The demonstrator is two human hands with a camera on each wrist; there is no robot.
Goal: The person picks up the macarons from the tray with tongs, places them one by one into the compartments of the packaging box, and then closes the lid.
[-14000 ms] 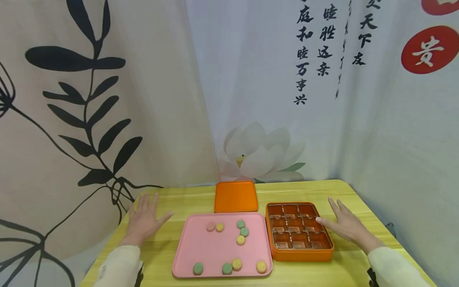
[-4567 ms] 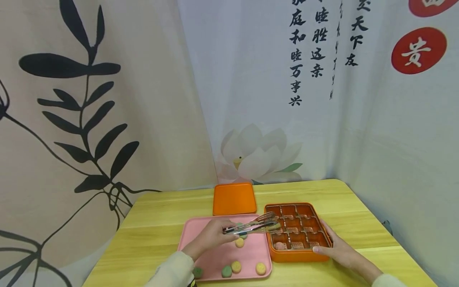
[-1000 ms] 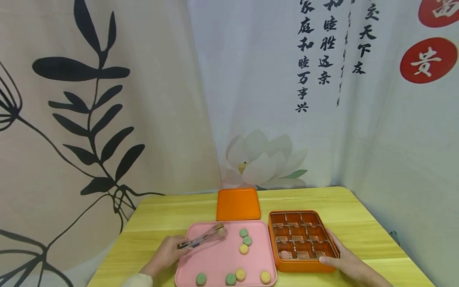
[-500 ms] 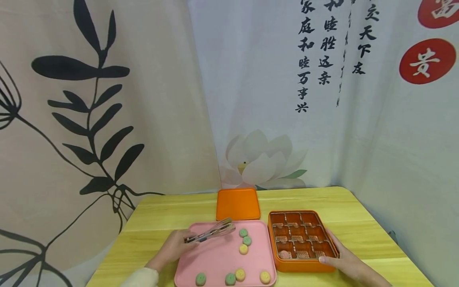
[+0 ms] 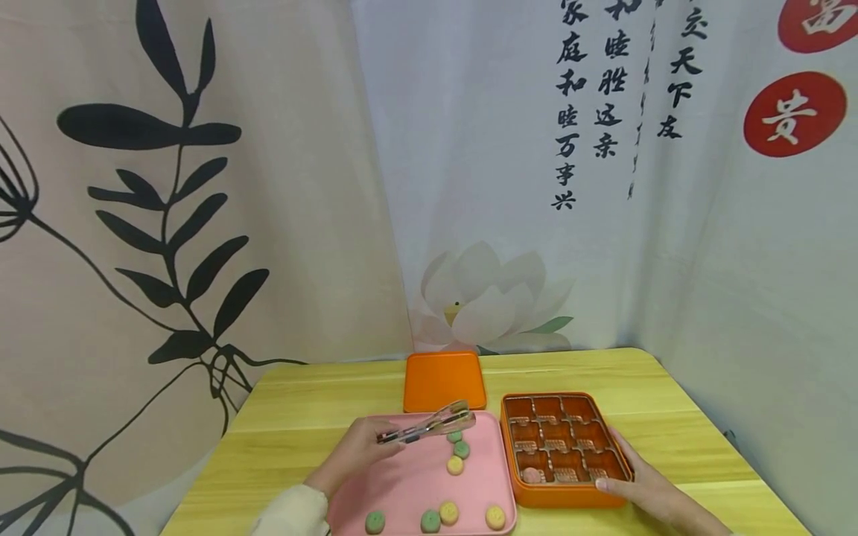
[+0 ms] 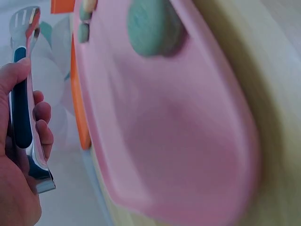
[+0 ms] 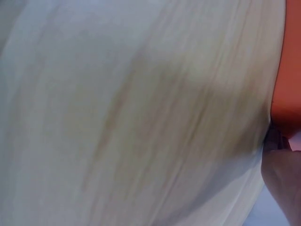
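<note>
My left hand (image 5: pixel 358 452) holds metal tongs (image 5: pixel 429 429) with dark grips, thumb on one side and fingers curled round the other in the left wrist view. The tongs' tips hang over the back of the pink tray (image 5: pixel 402 495), overlapping a green cookie (image 5: pixel 455 437). A yellowish patch shows at the tips; I cannot tell whether it is a cookie. My right hand (image 5: pixel 646 487) grips the front right corner of the orange box (image 5: pixel 570 496), thumb at the front rim. A pink cookie (image 5: pixel 532 475) lies in the box's front left compartment.
Several green and yellow cookies, such as a yellow cookie (image 5: pixel 495 517), lie on the tray. Behind it an orange lid (image 5: pixel 445 381) lies flat on the wooden table (image 5: pixel 322 394). A printed curtain (image 5: pixel 322 186) stands behind the table.
Earlier both hands were bare and spread; the pink cookie has since moved into the box. The yellow cookie beside it no longer shows on the tray. Lately the tongs have moved right and up.
</note>
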